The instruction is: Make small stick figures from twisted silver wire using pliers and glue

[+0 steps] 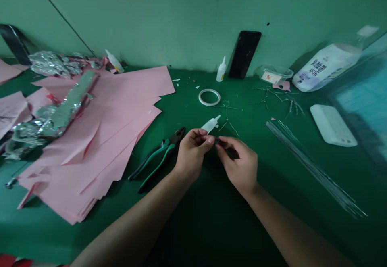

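Note:
My left hand grips a white glue bottle, whose nozzle points up and to the right. My right hand pinches a small dark piece between its fingertips, right by the left fingers. Its exact form is hidden by the fingers. Just beyond the hands lies a small wire figure on the green mat. Left of my left hand rest green-handled pliers, not touching it.
Stacked pink paper sheets and crumpled silver foil fill the left. Along the wall stand a black phone and a glue bottle. A tape roll, wire figures, long thin rods and a white power bank lie right.

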`<action>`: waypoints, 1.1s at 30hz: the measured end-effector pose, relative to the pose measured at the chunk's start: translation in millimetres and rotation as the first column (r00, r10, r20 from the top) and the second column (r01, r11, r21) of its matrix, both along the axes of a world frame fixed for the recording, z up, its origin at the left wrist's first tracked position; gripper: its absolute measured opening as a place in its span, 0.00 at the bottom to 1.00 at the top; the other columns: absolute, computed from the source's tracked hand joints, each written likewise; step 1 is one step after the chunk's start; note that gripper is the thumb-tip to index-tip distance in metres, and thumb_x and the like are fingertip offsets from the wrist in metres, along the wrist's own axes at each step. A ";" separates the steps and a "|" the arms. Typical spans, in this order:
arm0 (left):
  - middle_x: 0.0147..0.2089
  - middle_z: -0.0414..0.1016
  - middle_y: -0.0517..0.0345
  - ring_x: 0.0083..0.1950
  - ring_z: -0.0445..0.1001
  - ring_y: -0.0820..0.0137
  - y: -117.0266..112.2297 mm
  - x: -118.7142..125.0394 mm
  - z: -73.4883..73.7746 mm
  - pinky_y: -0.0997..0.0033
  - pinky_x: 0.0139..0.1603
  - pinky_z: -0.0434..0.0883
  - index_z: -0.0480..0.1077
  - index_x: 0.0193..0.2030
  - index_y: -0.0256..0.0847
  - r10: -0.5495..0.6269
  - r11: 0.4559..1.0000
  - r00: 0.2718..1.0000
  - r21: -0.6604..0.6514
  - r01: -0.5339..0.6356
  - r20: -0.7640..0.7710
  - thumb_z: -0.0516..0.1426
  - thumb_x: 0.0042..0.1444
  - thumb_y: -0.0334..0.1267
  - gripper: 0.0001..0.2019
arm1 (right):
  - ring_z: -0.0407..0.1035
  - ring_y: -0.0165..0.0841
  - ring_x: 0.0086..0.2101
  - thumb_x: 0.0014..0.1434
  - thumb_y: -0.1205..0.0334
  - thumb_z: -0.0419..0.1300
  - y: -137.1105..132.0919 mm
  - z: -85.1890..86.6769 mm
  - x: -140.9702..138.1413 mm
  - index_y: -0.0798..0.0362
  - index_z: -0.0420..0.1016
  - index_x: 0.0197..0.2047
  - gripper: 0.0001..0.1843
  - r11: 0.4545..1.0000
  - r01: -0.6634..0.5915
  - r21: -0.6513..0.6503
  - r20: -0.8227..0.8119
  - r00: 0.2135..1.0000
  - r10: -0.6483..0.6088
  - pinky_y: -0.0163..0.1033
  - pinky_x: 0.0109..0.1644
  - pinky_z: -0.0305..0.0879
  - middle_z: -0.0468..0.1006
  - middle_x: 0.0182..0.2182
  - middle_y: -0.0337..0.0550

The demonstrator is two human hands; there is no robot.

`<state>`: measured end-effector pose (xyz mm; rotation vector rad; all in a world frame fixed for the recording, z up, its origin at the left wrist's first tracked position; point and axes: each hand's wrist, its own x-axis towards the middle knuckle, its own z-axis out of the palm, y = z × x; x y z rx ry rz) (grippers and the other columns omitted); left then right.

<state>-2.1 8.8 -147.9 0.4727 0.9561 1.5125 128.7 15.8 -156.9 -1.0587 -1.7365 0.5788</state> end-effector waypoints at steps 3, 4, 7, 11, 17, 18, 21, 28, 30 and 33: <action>0.28 0.73 0.62 0.32 0.73 0.77 -0.2 1.3 -0.6 0.76 0.38 0.68 0.67 0.33 0.37 0.023 1.000 1.000 0.004 -0.023 0.008 0.68 0.42 0.28 0.15 | 0.77 0.35 0.36 0.60 0.68 0.60 -0.5 2.9 -0.1 0.50 0.78 0.45 0.10 0.995 -0.006 0.098 0.082 0.997 -0.002 0.43 0.40 0.76 0.82 0.38 0.46; 0.28 0.73 0.63 0.31 0.72 0.77 -0.3 1.7 -1.0 0.76 0.38 0.68 0.66 0.32 0.37 0.031 0.999 0.999 0.011 -0.031 0.015 0.68 0.42 0.28 0.15 | 0.77 0.35 0.37 0.61 0.69 0.59 -0.5 3.3 0.0 0.50 0.78 0.44 0.10 0.993 -0.014 0.121 0.106 0.994 0.001 0.43 0.40 0.76 0.82 0.38 0.46; 0.27 0.74 0.63 0.31 0.73 0.78 -0.6 2.1 -2.5 0.77 0.38 0.68 0.64 0.30 0.38 0.044 0.998 0.999 0.039 -0.044 0.020 0.68 0.41 0.28 0.16 | 0.77 0.36 0.38 0.61 0.69 0.59 0.2 3.4 1.2 0.51 0.78 0.45 0.10 0.992 -0.038 0.118 0.143 0.989 0.021 0.42 0.41 0.76 0.82 0.39 0.48; 0.27 0.76 0.61 0.32 0.75 0.75 -0.3 0.2 -2.6 0.75 0.38 0.68 0.61 0.29 0.39 0.017 0.998 1.000 0.060 -0.018 0.006 0.68 0.42 0.29 0.18 | 0.77 0.35 0.39 0.62 0.69 0.58 3.5 4.7 4.6 0.53 0.78 0.45 0.10 0.990 -0.117 0.076 0.166 0.981 0.103 0.41 0.41 0.75 0.82 0.39 0.48; 0.26 0.76 0.61 0.28 0.73 0.76 1.4 -3.3 0.8 0.75 0.34 0.67 0.56 0.27 0.40 -0.034 0.998 0.999 0.047 0.034 -0.004 0.68 0.40 0.29 0.22 | 0.76 0.34 0.34 0.64 0.67 0.55 3.5 7.2 5.5 0.53 0.77 0.41 0.09 0.980 -0.198 -0.022 0.192 0.961 0.199 0.39 0.35 0.72 0.81 0.34 0.46; 0.25 0.75 0.61 0.28 0.73 0.76 1.7 -3.6 1.1 0.75 0.34 0.67 0.56 0.27 0.41 -0.039 0.999 0.999 0.037 0.039 0.003 0.69 0.39 0.28 0.22 | 0.75 0.34 0.33 0.64 0.67 0.54 2.4 7.1 4.7 0.53 0.77 0.41 0.09 0.979 -0.191 -0.073 0.170 0.965 0.201 0.39 0.34 0.72 0.81 0.34 0.46; 0.25 0.75 0.62 0.28 0.72 0.77 2.4 -4.0 1.9 0.75 0.34 0.67 0.55 0.27 0.40 -0.049 0.999 0.998 0.020 0.048 0.029 0.69 0.38 0.27 0.23 | 0.74 0.33 0.28 0.64 0.64 0.55 -0.8 7.7 2.3 0.53 0.77 0.42 0.09 0.949 -0.168 -0.266 0.060 0.980 0.190 0.37 0.30 0.69 0.80 0.31 0.44; 0.24 0.71 0.64 0.26 0.70 0.75 2.7 -2.8 8.3 0.73 0.28 0.66 0.53 0.26 0.42 -0.141 0.990 0.979 0.028 0.139 0.144 0.69 0.38 0.28 0.24 | 0.65 0.29 0.25 0.62 0.59 0.56 0.5 12.1 4.4 0.53 0.73 0.31 0.10 0.816 -0.272 -0.509 -0.165 0.962 0.218 0.34 0.27 0.63 0.73 0.24 0.39; 0.24 0.70 0.65 0.26 0.69 0.74 2.6 -2.3 9.0 0.72 0.27 0.65 0.53 0.27 0.42 -0.179 0.984 0.968 0.025 0.178 0.178 0.68 0.39 0.27 0.24 | 0.64 0.28 0.26 0.62 0.59 0.57 1.6 12.1 6.2 0.53 0.71 0.30 0.10 0.767 -0.346 -0.541 -0.252 0.936 0.244 0.34 0.28 0.63 0.71 0.25 0.38; 0.23 0.70 0.66 0.27 0.69 0.75 2.5 -0.8 7.3 0.74 0.29 0.65 0.53 0.27 0.42 -0.158 0.987 0.967 0.046 0.152 0.199 0.67 0.40 0.25 0.23 | 0.65 0.28 0.26 0.62 0.59 0.57 2.1 12.0 7.5 0.53 0.71 0.31 0.09 0.749 -0.393 -0.533 -0.307 0.915 0.261 0.34 0.28 0.63 0.70 0.25 0.38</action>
